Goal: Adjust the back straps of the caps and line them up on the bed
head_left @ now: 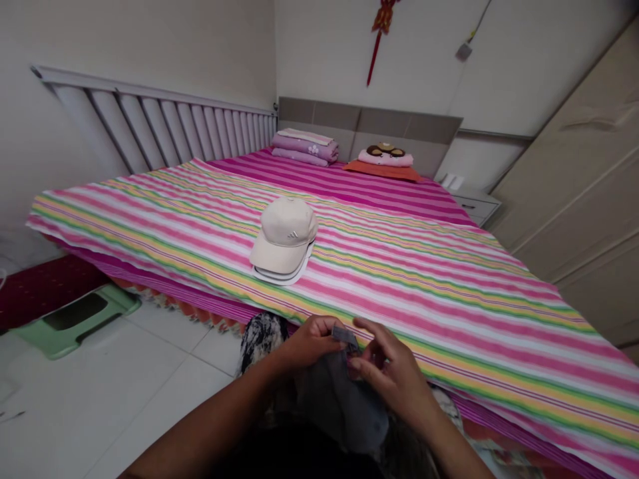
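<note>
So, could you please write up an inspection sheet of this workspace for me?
Surface: bed covered by a striped sheet in pink, white, yellow and green.
Job's things: grey cloth item, possibly a cap, in hand; beige cap on the sheet, with at least one paler brim under it.
Clutter: folded purple bedding and orange cloth near the headboard.
Hands: left hand holds the grey cloth item at its strap; right hand close by, grip unclear.
Cables: one cable on the wall, ending in a small box.
Surroundings: green stool on tiled floor.
</note>
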`<action>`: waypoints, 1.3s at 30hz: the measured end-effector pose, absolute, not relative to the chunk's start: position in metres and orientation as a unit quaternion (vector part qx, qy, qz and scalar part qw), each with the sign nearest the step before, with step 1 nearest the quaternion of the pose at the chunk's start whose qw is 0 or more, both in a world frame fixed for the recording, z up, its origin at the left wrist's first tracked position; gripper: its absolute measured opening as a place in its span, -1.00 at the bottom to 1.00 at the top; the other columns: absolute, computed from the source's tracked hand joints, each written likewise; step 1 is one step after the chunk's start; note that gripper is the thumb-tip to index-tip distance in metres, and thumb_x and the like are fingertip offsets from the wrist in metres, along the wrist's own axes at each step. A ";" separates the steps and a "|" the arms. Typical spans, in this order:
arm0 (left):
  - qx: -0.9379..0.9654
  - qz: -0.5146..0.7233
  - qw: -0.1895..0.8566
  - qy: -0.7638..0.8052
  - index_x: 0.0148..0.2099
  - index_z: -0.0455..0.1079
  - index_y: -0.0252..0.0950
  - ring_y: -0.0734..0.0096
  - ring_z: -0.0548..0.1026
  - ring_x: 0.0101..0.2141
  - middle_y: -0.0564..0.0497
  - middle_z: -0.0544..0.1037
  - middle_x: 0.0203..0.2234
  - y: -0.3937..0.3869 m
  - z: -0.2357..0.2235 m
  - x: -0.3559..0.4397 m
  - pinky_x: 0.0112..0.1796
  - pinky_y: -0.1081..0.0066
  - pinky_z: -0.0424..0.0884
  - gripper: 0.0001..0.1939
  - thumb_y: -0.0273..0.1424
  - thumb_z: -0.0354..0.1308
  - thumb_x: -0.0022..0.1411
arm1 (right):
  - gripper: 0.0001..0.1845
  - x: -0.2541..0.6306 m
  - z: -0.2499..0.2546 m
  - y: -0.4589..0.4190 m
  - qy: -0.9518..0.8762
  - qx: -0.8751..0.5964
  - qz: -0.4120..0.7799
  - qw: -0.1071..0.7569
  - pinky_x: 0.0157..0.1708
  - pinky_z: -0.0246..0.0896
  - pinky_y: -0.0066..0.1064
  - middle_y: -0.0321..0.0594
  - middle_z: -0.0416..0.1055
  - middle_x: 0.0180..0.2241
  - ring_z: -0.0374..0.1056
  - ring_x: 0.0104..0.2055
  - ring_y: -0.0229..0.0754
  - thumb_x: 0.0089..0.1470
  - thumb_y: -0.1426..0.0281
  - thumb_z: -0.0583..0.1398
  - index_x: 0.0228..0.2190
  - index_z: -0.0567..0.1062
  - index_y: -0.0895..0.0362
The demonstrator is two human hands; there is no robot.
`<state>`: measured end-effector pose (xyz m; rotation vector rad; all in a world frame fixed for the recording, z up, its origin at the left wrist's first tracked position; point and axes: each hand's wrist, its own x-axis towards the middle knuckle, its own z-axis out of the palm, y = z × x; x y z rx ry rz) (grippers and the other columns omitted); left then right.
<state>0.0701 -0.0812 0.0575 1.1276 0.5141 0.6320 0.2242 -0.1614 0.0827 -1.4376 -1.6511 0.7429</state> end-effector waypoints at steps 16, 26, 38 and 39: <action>0.384 0.478 0.770 0.175 -0.46 0.26 -0.36 0.63 0.28 -0.65 0.07 0.39 -0.62 -0.062 0.065 0.028 -0.61 0.61 0.20 -0.76 -0.31 0.22 -0.04 | -0.57 0.240 0.067 -0.142 -0.499 -0.583 0.392 0.507 -0.29 0.21 -0.31 -0.09 0.46 -0.40 0.35 -0.31 -0.10 -0.05 0.03 0.09 -0.44 0.44 0.17; 0.279 0.518 0.791 0.166 -0.40 0.17 -0.29 0.67 0.28 -0.70 0.18 0.32 -0.61 -0.046 0.062 0.011 -0.67 0.63 0.23 -0.78 -0.34 0.18 0.00 | -0.41 0.181 0.059 -0.134 -0.604 -0.380 0.600 0.362 -0.10 0.11 -0.26 -0.22 0.38 -0.26 0.29 -0.18 -0.09 -0.34 0.21 0.34 -0.19 0.39 0.08; 0.433 0.585 0.617 0.300 -0.44 0.32 -0.35 0.62 0.34 -0.63 0.11 0.42 -0.63 -0.013 0.088 -0.057 -0.58 0.60 0.27 -0.76 -0.34 0.28 -0.11 | -0.65 0.169 0.096 -0.088 -0.617 -0.402 0.487 0.469 -0.56 0.05 -0.49 -0.29 0.25 -0.58 0.15 -0.55 -0.29 0.00 0.13 0.08 -0.47 0.42 0.17; 0.448 0.585 0.602 0.308 -0.43 0.33 -0.35 0.63 0.33 -0.64 0.11 0.42 -0.64 -0.009 0.092 -0.063 -0.59 0.62 0.25 -0.76 -0.33 0.28 -0.11 | -0.67 0.171 0.104 -0.082 -0.654 -0.405 0.432 0.470 -0.56 0.03 -0.49 -0.29 0.23 -0.59 0.14 -0.55 -0.28 0.01 0.16 0.08 -0.50 0.43 0.17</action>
